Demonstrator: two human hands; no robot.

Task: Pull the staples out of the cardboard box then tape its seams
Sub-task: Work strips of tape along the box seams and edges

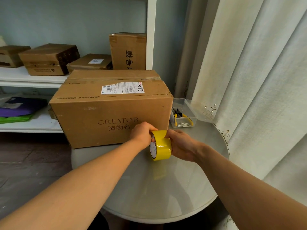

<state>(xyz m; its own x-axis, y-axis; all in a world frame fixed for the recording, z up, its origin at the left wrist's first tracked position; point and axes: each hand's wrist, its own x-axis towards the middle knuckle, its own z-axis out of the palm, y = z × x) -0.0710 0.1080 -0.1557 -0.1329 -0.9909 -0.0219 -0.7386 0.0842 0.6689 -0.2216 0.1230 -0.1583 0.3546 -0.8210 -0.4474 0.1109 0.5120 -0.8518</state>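
Cardboard box point(111, 112) sits on the far left part of the round grey table point(149, 188), flaps closed, near face printed "CREATOR" with Chinese characters under it. White shipping label point(122, 87) with barcodes on the top; its small text is unreadable. Old tape runs along the top seam. I hold a yellow tape roll point(160, 145) upright just in front of the box's near right corner. My left hand point(142, 132) grips the roll's upper left rim, fingers into the core. My right hand point(180, 144) wraps its right side, thumb on top. Roll's inner core has print, too small to read. Right of the box, a clear plastic tray point(189, 105) holds yellow-handled pliers point(181, 115) and some small pale sticks. Far behind, white shelves point(33, 78) carry more brown boxes; one upright reads "1号箱". Pale curtain point(257, 80) hangs on the right.
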